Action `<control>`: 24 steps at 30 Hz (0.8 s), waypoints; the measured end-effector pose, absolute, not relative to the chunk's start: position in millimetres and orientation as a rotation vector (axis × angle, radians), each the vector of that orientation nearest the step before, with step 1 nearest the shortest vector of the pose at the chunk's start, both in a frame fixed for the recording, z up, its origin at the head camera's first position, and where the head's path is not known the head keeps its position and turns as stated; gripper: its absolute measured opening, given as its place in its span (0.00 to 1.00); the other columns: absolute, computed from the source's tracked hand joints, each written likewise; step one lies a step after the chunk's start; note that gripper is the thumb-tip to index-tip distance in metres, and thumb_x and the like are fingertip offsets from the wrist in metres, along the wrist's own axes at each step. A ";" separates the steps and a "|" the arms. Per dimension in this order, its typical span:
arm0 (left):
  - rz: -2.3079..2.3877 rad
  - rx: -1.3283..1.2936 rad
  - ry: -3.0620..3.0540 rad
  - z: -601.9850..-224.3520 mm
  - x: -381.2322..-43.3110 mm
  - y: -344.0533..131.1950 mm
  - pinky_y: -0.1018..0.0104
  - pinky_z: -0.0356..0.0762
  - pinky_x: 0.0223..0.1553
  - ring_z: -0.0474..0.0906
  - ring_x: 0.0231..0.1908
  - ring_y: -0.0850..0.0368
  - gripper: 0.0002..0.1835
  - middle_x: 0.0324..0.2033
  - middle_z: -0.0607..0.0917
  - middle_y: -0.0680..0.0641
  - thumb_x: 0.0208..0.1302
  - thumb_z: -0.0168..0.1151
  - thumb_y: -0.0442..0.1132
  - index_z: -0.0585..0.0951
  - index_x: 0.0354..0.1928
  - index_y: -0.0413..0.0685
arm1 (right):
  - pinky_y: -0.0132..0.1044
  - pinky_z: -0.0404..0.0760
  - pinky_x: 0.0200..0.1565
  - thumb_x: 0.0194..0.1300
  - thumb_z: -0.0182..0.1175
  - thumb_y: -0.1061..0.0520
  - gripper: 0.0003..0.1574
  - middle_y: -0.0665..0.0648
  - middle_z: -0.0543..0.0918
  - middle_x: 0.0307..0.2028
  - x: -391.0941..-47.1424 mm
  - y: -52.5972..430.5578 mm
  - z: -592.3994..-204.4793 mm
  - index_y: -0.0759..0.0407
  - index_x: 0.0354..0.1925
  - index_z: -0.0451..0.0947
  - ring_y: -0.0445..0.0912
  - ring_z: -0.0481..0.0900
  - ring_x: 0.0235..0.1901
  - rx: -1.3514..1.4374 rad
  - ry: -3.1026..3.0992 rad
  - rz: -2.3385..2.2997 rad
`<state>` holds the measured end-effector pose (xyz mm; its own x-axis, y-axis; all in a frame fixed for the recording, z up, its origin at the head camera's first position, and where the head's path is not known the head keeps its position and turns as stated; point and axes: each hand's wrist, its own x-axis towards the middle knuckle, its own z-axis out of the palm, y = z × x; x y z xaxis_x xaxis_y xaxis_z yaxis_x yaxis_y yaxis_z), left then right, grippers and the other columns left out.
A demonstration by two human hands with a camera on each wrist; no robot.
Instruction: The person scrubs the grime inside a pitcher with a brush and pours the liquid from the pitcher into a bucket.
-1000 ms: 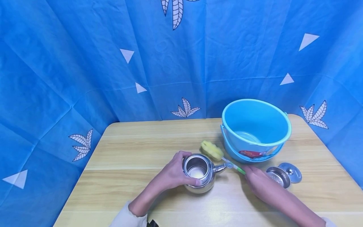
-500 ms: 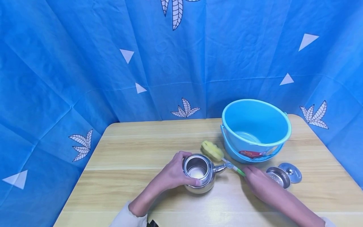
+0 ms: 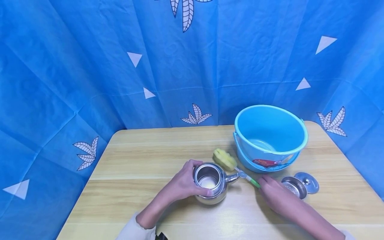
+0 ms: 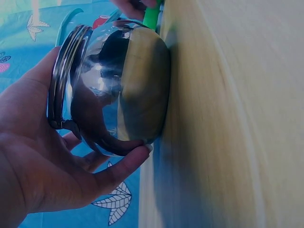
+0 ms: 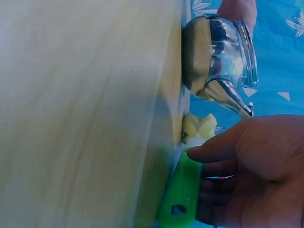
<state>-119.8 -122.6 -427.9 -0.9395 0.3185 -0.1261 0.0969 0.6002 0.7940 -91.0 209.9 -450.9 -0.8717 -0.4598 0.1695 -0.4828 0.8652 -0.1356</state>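
My left hand point(image 3: 181, 183) grips a shiny steel teapot point(image 3: 221, 189) that stands upright and lidless on the table, its spout pointing right. The left wrist view shows fingers and thumb spread around the rounded body point(image 4: 121, 85). To the right, my right hand point(image 3: 276, 193) holds a sponge brush point(image 3: 224, 159) by its green handle point(image 5: 183, 185), thumb on top and fingers behind it. The brush lies low along the table, its yellow sponge head behind the teapot's spout. In the head view the hand hides the handle's end.
A light blue bucket point(image 3: 247, 146) stands behind the right hand, its handle hanging down in front. Beyond that hand, a small steel cup point(image 3: 295, 188) and a round steel lid point(image 3: 311, 182) lie on the wooden table point(image 3: 135, 160). A blue patterned curtain point(image 3: 180, 66) hangs behind and beside the table.
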 end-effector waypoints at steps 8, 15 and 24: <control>1.259 0.336 2.575 -427.8 -119.8 -123.0 0.45 0.75 0.65 0.76 0.63 0.48 0.61 0.63 0.77 0.44 0.34 0.85 0.63 0.66 0.72 0.50 | 0.38 0.85 0.32 0.54 0.73 0.66 0.15 0.54 0.80 0.33 -87.8 208.6 -444.8 0.62 0.41 0.83 0.44 0.80 0.30 0.702 -2.906 0.239; 1.261 0.335 2.572 -426.7 -119.2 -123.0 0.45 0.75 0.65 0.76 0.63 0.48 0.61 0.63 0.77 0.44 0.34 0.86 0.63 0.66 0.72 0.50 | 0.40 0.85 0.34 0.54 0.73 0.65 0.16 0.53 0.79 0.32 -85.6 207.0 -439.2 0.62 0.43 0.83 0.44 0.79 0.32 0.713 -2.881 0.220; 1.258 0.321 2.571 -427.3 -119.0 -122.4 0.43 0.74 0.66 0.76 0.64 0.47 0.61 0.64 0.77 0.44 0.34 0.86 0.63 0.66 0.72 0.51 | 0.42 0.85 0.38 0.59 0.75 0.57 0.18 0.50 0.80 0.34 -84.2 200.4 -431.4 0.60 0.47 0.84 0.44 0.80 0.35 0.683 -2.840 0.343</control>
